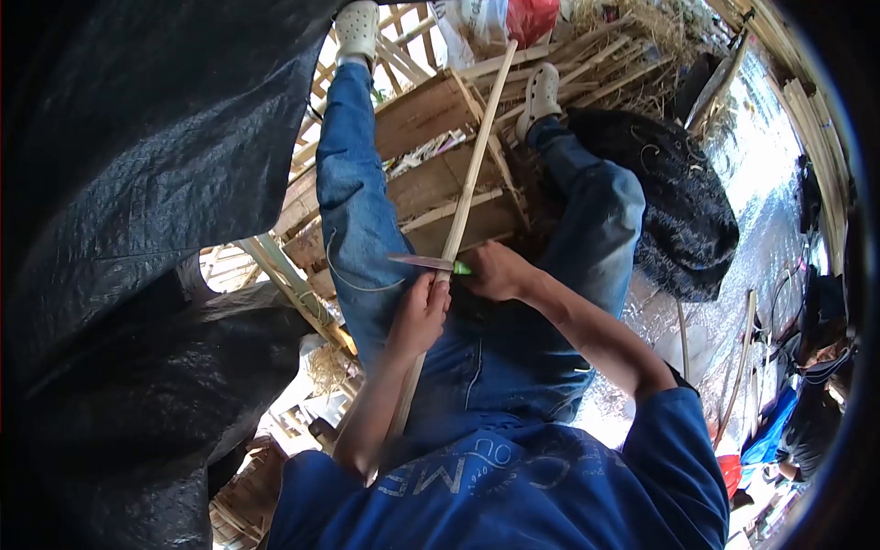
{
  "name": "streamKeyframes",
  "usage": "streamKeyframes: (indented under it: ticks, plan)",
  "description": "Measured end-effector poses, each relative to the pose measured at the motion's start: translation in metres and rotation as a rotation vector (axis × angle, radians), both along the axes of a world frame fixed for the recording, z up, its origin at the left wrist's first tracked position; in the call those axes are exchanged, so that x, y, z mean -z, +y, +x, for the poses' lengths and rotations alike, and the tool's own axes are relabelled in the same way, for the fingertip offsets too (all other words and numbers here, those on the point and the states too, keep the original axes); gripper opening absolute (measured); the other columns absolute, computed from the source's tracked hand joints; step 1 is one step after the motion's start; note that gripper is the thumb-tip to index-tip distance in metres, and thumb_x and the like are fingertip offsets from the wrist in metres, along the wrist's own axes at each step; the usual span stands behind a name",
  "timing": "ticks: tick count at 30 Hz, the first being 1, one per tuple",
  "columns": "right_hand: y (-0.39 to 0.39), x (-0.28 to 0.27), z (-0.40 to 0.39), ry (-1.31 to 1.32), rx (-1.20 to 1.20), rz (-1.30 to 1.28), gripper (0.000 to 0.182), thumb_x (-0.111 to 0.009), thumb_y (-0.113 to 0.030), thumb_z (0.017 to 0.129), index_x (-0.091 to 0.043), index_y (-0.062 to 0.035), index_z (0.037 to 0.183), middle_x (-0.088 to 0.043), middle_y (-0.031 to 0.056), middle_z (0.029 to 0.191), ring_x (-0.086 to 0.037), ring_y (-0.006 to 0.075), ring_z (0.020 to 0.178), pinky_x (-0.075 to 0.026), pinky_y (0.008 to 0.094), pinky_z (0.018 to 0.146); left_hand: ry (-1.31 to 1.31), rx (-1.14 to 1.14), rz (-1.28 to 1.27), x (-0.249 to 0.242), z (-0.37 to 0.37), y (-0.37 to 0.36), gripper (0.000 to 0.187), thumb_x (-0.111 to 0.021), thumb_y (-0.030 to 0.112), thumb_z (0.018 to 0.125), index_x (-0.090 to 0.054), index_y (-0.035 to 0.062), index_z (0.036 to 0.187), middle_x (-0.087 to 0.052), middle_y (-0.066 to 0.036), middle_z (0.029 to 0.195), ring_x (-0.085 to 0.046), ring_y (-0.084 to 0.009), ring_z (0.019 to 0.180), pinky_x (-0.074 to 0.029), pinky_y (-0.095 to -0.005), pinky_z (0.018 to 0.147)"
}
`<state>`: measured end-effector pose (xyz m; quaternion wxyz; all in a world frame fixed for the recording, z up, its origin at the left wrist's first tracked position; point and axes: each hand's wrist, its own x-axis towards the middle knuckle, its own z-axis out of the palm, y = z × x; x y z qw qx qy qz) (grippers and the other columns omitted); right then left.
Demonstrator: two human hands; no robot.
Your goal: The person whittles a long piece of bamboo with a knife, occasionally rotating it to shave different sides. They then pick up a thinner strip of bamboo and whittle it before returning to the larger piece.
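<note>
A long, pale bamboo strip (475, 170) runs from beside my body up between my outstretched legs. My left hand (423, 313) is closed around it, just below the blade. In my right hand (498, 271) is a knife (419, 261) with a green handle, mostly hidden by the fingers. Its blade lies across the strip, pointing left, and seems to touch it. A thin curled shaving (357, 288) rests on the jeans over my left thigh.
Black plastic sheeting (174, 147) hangs along the left. Wooden slats (431, 119) and loose bamboo pieces (605, 73) lie around my feet. A black patterned cloth or bag (674, 206) sits beside my right leg. Another person (814, 412) is at the far right edge.
</note>
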<state>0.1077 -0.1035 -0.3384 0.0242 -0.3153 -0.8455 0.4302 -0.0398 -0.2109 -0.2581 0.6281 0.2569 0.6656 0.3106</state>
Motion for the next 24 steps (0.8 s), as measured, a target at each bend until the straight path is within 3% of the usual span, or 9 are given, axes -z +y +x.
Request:
streamKeyframes:
  ticks: [2,6,9,10,11,13,16,21,24]
  plan:
    - [0.004,0.002,-0.004,-0.057,0.115,0.065,0.031,-0.061,-0.026,0.072,-0.064,0.0030,0.064,-0.058,0.0261,0.060,-0.060,0.0418,0.058,-0.052,0.0460,0.057,-0.090,-0.016,-0.046,-0.007,-0.005,-0.005,0.017,-0.041,0.022,0.098,-0.049,0.0069,0.098,-0.039,0.004,0.064,-0.032,-0.0016,0.043,-0.026,-0.0180,0.036]
    - [0.036,-0.010,-0.009,-0.192,0.378,-0.038,0.035,-0.061,-0.032,0.074,-0.065,0.0032,0.070,-0.059,0.0274,0.066,-0.063,0.0408,0.067,-0.053,0.0446,0.063,-0.301,-0.108,-0.129,-0.007,-0.004,-0.008,0.021,-0.039,0.026,0.099,-0.048,0.0079,0.096,-0.034,0.005,0.060,-0.026,-0.0012,0.041,-0.020,-0.0183,0.034]
    - [0.013,-0.011,-0.007,-0.194,0.321,-0.133,0.033,-0.060,-0.030,0.075,-0.064,0.0032,0.072,-0.060,0.0257,0.067,-0.062,0.0414,0.068,-0.053,0.0453,0.064,-0.482,-0.159,-0.243,-0.006,-0.017,0.001,0.024,-0.037,0.028,0.100,-0.048,0.0073,0.096,-0.035,0.004,0.063,-0.027,-0.0013,0.040,-0.021,-0.0167,0.033]
    - [-0.001,-0.012,-0.005,-0.142,0.133,-0.091,0.029,-0.060,-0.026,0.074,-0.064,0.0023,0.073,-0.061,0.0236,0.067,-0.062,0.0420,0.068,-0.053,0.0462,0.064,-0.490,-0.157,-0.242,-0.006,-0.020,0.002,0.025,-0.037,0.030,0.100,-0.048,0.0079,0.094,-0.036,0.003,0.061,-0.025,-0.0016,0.039,-0.019,-0.0166,0.032]
    - [-0.019,-0.016,-0.005,0.185,0.246,0.066,0.024,-0.059,-0.023,0.072,-0.064,0.0010,0.073,-0.061,0.0230,0.067,-0.062,0.0411,0.068,-0.053,0.0461,0.064,-0.488,-0.159,-0.248,-0.008,-0.020,0.000,0.025,-0.037,0.030,0.100,-0.048,0.0079,0.094,-0.036,0.003,0.061,-0.025,-0.0016,0.039,-0.019,-0.0166,0.032]
    - [-0.009,-0.016,0.001,-0.102,0.237,0.015,0.023,-0.060,-0.021,0.071,-0.065,0.0009,0.073,-0.061,0.0228,0.066,-0.063,0.0401,0.067,-0.053,0.0451,0.065,-0.504,-0.145,-0.248,-0.011,-0.016,-0.006,0.024,-0.037,0.031,0.100,-0.047,0.0106,0.093,-0.035,0.005,0.058,-0.024,-0.0019,0.037,-0.018,-0.0181,0.033]
    - [0.009,-0.010,-0.009,-0.194,0.388,0.053,0.020,-0.060,-0.021,0.071,-0.066,-0.0021,0.074,-0.062,0.0217,0.067,-0.062,0.0403,0.067,-0.053,0.0445,0.064,-0.642,-0.180,-0.232,-0.008,-0.020,-0.005,0.025,-0.037,0.032,0.099,-0.047,0.0109,0.092,-0.035,0.004,0.057,-0.024,-0.0021,0.037,-0.018,-0.0178,0.032]
    - [-0.019,-0.026,0.002,0.022,0.169,0.011,0.019,-0.060,-0.021,0.069,-0.065,-0.0029,0.071,-0.062,0.0210,0.066,-0.062,0.0412,0.068,-0.052,0.0456,0.065,-0.606,-0.161,-0.224,-0.006,-0.017,-0.006,0.026,-0.038,0.034,0.099,-0.047,0.0116,0.090,-0.035,0.004,0.056,-0.023,-0.0019,0.037,-0.017,-0.0178,0.032]
    - [-0.020,-0.013,0.000,-0.053,0.193,0.020,0.019,-0.060,-0.020,0.068,-0.065,-0.0051,0.078,-0.062,0.0205,0.066,-0.062,0.0401,0.067,-0.052,0.0469,0.065,-0.551,-0.154,-0.225,-0.009,-0.012,-0.014,0.026,-0.039,0.035,0.099,-0.047,0.0119,0.090,-0.035,0.005,0.056,-0.023,-0.0018,0.037,-0.016,-0.0180,0.032]
